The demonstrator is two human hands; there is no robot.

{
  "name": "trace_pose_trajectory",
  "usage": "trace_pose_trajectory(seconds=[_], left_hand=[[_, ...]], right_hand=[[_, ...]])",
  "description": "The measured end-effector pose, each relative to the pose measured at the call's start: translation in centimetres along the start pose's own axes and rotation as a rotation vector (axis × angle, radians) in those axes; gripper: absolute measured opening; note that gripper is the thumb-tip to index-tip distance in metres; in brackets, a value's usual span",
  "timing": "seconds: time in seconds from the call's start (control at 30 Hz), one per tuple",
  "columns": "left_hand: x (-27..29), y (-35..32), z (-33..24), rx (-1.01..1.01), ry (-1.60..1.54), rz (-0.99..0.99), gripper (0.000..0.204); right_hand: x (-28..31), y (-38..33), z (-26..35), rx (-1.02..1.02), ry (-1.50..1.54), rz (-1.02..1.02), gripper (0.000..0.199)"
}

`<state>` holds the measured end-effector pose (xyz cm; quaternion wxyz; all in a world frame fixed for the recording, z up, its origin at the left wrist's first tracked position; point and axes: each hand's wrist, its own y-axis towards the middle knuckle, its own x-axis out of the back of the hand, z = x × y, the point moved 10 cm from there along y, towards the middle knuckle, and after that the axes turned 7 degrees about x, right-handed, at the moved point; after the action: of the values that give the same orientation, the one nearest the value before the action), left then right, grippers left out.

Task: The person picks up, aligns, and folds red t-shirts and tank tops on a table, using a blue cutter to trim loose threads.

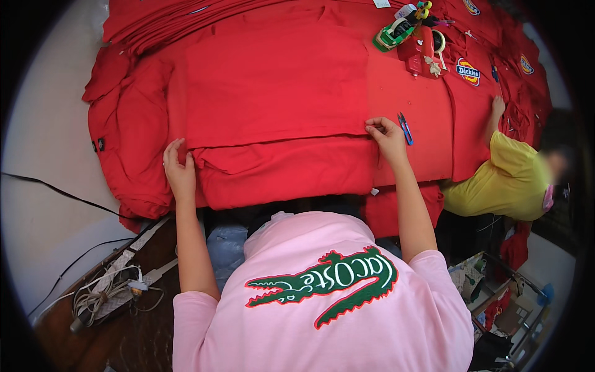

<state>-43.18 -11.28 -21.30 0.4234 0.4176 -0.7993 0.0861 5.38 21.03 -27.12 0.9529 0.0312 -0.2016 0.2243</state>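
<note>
A broad red garment (279, 80) lies flat over the stack, its straight hem running between my hands. At the hem's right corner, my right hand (388, 137) pinches the cloth between thumb and fingers. My left hand (180, 170) is at the left corner, its fingers curled around the edge of the cloth. Beneath the hem, a thicker folded red bundle (291, 173) bulges toward me at the table's edge. Just right of my right hand lies a pair of blue-handled thread snips (405, 128).
A red holder (423, 54) with tape and tools stands at the far right, beside a green tape dispenser (390, 36). More red garments (133, 124) are heaped at the left. A co-worker in a yellow shirt (505, 180) reaches in from the right. Coiled cables (105, 297) lie lower left.
</note>
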Motion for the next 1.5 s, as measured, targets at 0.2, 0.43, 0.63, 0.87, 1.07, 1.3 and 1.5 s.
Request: trace_pose_trajectory(seconds=[0.2, 0.43, 0.63, 0.87, 1.07, 1.3, 1.5], left_hand=[[0.7, -1.3, 2.2, 0.170, -0.096, 0.008, 0.031], [-12.9, -9.9, -7.6, 0.769, -1.264, 0.654, 0.034], [-22.5, -12.6, -16.8, 0.880, -1.588, 0.687, 0.053], [-23.3, -8.3, -18.0, 0.530, -1.001, 0.303, 0.037], [-19.3, -5.1, -19.1, 0.352, -1.268, 0.250, 0.041], [-16.3, -4.2, -19.9, 0.278, -1.278, 0.247, 0.050], [-15.3, -4.4, -20.6, 0.246, -1.224, 0.316, 0.060]], right_hand=[[6.7, -4.5, -3.0, -0.186, 0.025, 0.043, 0.018], [11.6, -8.1, -4.4, -0.247, -0.324, 0.012, 0.031], [8.8, -1.4, 0.2, 0.183, -0.931, -0.275, 0.037], [9.0, 1.1, -0.9, 0.261, -0.768, -0.330, 0.029], [-2.4, 1.5, 5.1, -0.068, 0.162, 0.156, 0.022], [-11.1, 2.2, 13.4, 0.038, 0.051, 0.447, 0.025], [-13.4, 2.9, 11.9, 0.027, 0.206, 0.530, 0.026]])
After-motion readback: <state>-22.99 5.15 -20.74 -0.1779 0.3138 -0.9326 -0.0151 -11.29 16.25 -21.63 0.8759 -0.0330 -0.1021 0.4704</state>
